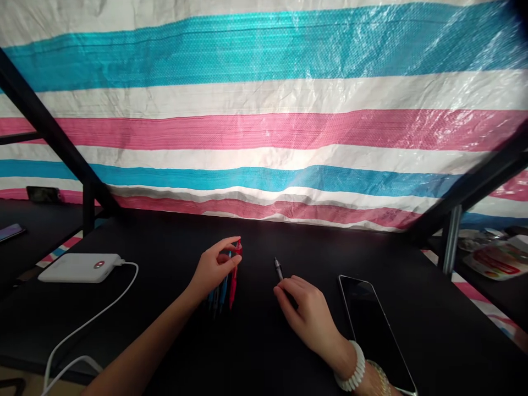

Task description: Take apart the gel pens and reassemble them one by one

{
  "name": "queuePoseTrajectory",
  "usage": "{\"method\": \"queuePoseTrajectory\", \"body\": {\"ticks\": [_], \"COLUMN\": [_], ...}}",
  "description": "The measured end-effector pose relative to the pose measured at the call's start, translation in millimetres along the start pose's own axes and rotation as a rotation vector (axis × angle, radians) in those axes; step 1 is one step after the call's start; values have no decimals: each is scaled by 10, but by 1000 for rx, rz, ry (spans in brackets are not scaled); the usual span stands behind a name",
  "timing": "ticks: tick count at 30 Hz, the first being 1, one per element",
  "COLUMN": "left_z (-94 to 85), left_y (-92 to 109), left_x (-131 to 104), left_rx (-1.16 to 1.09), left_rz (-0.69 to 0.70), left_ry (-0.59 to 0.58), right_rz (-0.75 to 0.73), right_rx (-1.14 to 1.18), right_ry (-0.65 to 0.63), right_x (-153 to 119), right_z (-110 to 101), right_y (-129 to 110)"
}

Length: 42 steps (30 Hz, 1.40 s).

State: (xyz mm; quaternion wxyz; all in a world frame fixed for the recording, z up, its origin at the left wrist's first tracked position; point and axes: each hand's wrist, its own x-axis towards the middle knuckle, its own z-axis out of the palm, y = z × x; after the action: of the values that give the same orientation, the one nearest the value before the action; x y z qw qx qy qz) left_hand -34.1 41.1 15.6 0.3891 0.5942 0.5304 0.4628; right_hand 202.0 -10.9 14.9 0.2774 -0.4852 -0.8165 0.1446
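Observation:
My left hand (215, 265) is at a row of pens on the black table (247, 352). Its index finger and thumb close on the upper end of a red pen (233, 283). Just left of it lie several blue and dark pens (223, 292), partly covered by the hand. To the right, my right hand (307, 311) is low over the table, thumb and index finger pinching the near end of a grey pen (278, 268). The grey pen's dark tip points away from me. A white coiled band and a beaded bracelet circle my right wrist.
A phone (373, 324) lies right of my right hand. A white power bank (80, 268) with a white cable (99, 311) is at the left. Black metal bars (53, 126) slant up on both sides, before a striped plastic sheet (264, 132). Other tables flank this one.

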Motion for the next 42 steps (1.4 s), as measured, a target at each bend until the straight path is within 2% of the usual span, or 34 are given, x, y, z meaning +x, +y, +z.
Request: {"method": "queuePoseTrajectory", "body": {"ticks": [4,8,11,15,19,22,29,36,42], "left_z": [32,61,68,98,175,236,279,325,329], "left_y": [-65,-104,-130,-126,-89,-72,-54,-79,-78], "left_x": [10,3,-10,-45,-110,-169,-243,-257,-271], "left_rx": [221,335,415,474,500,473,459,590,701], "left_rz": [151,217,247,288,392,493,708,915,950], "left_ry": [55,48,43,38,15,-59,-231,-85,-65], "right_rz": [14,84,154,234,208,212,158,143,177], "right_rx": [-18,-75,-220,-412,-446,-386,-68,159,290], "right_ry": [21,88,101,18,-144,-168,-93,-115,-189], "right_x": [-1,19,28,5,-18,-4,37,34,57], "right_z": [-8,-22,-24,-20,-23,-34,-82,-70,-97], "right_y": [13,53,103,159,160,136,56,28,29]}}
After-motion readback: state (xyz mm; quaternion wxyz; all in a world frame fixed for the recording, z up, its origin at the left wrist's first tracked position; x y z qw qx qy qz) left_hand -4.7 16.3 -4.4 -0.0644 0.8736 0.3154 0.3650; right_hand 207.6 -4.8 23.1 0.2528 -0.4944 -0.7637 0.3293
